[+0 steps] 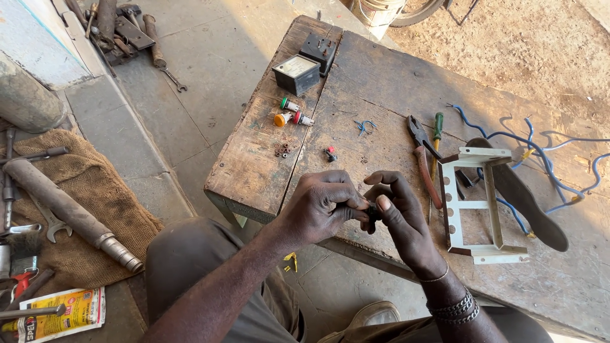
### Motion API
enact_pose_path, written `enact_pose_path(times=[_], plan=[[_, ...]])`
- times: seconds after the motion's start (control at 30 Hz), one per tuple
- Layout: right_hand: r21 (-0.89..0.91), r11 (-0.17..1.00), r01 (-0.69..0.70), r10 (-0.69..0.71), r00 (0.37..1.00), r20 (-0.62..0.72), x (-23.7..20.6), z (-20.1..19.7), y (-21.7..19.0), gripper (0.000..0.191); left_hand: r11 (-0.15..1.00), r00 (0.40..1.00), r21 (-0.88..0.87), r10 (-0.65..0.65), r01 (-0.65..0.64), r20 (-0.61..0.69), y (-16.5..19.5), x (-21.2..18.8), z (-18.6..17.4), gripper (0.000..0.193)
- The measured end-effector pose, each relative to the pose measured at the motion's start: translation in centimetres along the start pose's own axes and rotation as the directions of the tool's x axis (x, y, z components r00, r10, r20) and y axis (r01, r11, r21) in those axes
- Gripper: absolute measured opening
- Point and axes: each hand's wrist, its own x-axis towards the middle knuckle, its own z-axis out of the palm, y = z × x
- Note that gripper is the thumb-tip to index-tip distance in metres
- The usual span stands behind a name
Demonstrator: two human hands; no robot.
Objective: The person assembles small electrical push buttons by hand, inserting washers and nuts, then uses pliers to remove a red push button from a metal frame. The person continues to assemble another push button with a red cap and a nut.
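Hands, left hand and right hand, pinch small black part above wooden table

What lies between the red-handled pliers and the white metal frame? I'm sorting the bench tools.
In the head view, a green-handled screwdriver lies between the pliers and the white metal frame.

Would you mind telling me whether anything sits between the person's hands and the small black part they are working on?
Nothing visible does: the left hand and right hand both pinch the small black part directly, above the worn wooden bench.
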Motion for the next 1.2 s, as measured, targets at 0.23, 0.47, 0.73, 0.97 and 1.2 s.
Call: enact_pose_path(times=[0.23,0.47,0.73,0.97,1.2], plan=[[-0.008,0.989,-0.151,0.150,0.987,-0.065,-0.2,0.3,0.0,0.030,0.999,0.999,0.024,-0.034,0.033,0.035,-0.1,-0.2,0.4,0.018],[0.028,1.000,-0.014,0.013,1.000,0.020,-0.1,0.1,0.3,0.029,0.999,0.999,-0.011,-0.044,0.045,0.028,-0.3,-0.1,0.3,0.017],[-0.022,0.997,-0.078,0.075,0.992,-0.104,0.5,0.8,0.9,0.035,0.960,0.959,-0.004,-0.278,0.279,0.054,0.3,0.2,0.4,0.045],[-0.122,0.990,-0.074,0.068,0.996,-0.057,0.9,0.4,2.3,0.039,0.953,0.936,-0.094,-0.301,0.288,-0.183,-1.3,0.4,-1.9,0.027],[-0.369,0.922,-0.115,0.059,0.985,-0.161,1.2,1.0,5.2,0.037,0.881,0.850,-0.456,-0.335,0.129,-0.407,0.7,-0.3,-7.9,0.031]])
